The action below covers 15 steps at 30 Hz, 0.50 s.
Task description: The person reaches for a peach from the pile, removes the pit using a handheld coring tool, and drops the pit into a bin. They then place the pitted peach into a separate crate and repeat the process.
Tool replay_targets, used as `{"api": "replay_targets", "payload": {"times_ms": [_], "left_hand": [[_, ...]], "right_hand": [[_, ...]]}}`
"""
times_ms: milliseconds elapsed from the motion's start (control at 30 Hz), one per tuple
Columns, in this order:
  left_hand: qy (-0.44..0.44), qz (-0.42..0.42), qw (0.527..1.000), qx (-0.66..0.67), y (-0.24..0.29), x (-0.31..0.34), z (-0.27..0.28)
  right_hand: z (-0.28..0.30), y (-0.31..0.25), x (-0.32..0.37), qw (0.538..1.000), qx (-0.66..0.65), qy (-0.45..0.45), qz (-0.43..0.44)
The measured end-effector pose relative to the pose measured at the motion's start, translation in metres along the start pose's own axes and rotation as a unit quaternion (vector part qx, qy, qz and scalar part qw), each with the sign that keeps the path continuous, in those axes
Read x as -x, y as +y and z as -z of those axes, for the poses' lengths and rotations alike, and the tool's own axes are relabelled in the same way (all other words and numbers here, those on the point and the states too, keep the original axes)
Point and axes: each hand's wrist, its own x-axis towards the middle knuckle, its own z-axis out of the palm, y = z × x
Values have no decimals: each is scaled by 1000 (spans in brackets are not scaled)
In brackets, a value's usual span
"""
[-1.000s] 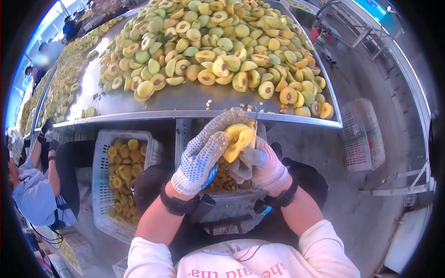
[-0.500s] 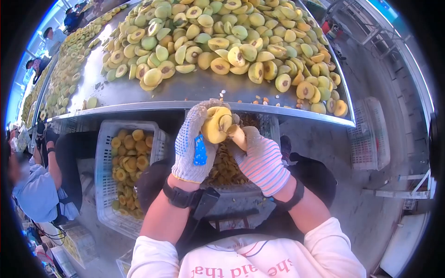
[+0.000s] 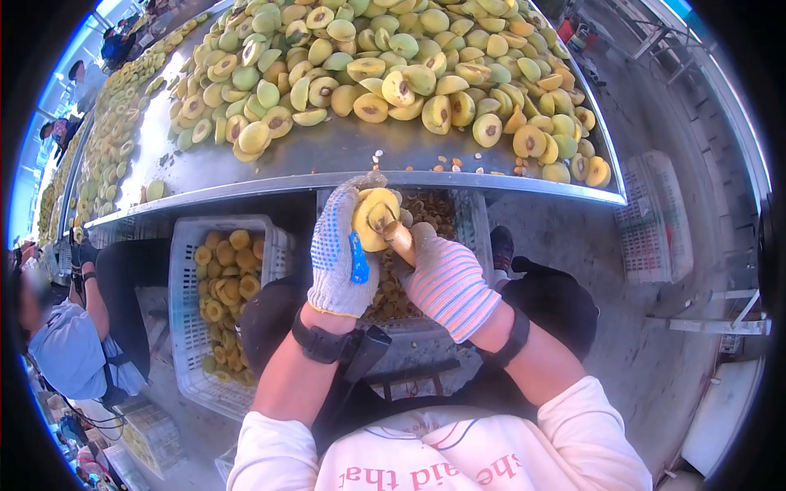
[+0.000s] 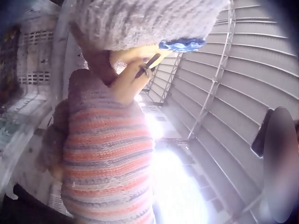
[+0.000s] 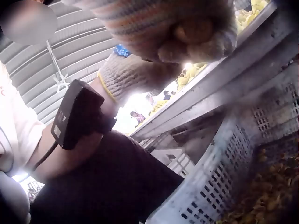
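Observation:
In the head view my left hand [image 3: 340,258], in a white knit glove with blue dots, holds a yellow peach half [image 3: 368,206] with its cut face turned to the right. My right hand [image 3: 452,282], in a striped glove, grips a pitting knife by its short light-brown handle [image 3: 399,244]. The knife's curved end is at the middle of the cut face. From the left wrist, the tan handle [image 4: 128,86] shows a dark narrow blade [image 4: 147,66] close under the left glove. The right wrist view has the striped glove [image 5: 163,28] above, its curled fingertips partly in shadow.
A metal table [image 3: 303,168] bears a big heap of halved fruit [image 3: 393,74]. Below it, a white crate [image 3: 184,311] holds pitted halves, and another crate [image 5: 210,182] between the knees holds brown scraps. An overturned-looking crate [image 3: 655,217] stands right. Another person [image 3: 78,344] sits at left.
The hands first worked close together around the peach half, then separated slightly; the cut face and knife handle came into sight. Since half a second ago the knife's end has moved left into the fruit's middle.

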Motion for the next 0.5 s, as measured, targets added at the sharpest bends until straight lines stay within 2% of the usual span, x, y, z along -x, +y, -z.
{"api": "replay_targets", "payload": {"times_ms": [167,267,333,400,467,500], "left_hand": [[23,-15,999,-36,-6,-2,6],[-4,-40,996,-75,-6,-2,15],[3,-87,967,-238,-8,-2,21],[14,-80,973,-216,-6,-2,19],[31,-15,999,-4,-8,2,10],[26,1,1000,0,-5,2,8]], "right_hand": [[10,-3,-3,998,-7,-61,-34],[10,-2,-4,997,-25,-71,-32],[10,0,-2,996,-36,-78,-22],[15,1,-2,996,-36,-86,-11],[19,4,-2,995,-24,-99,-4],[19,4,-1,997,-16,-80,-1]]}}
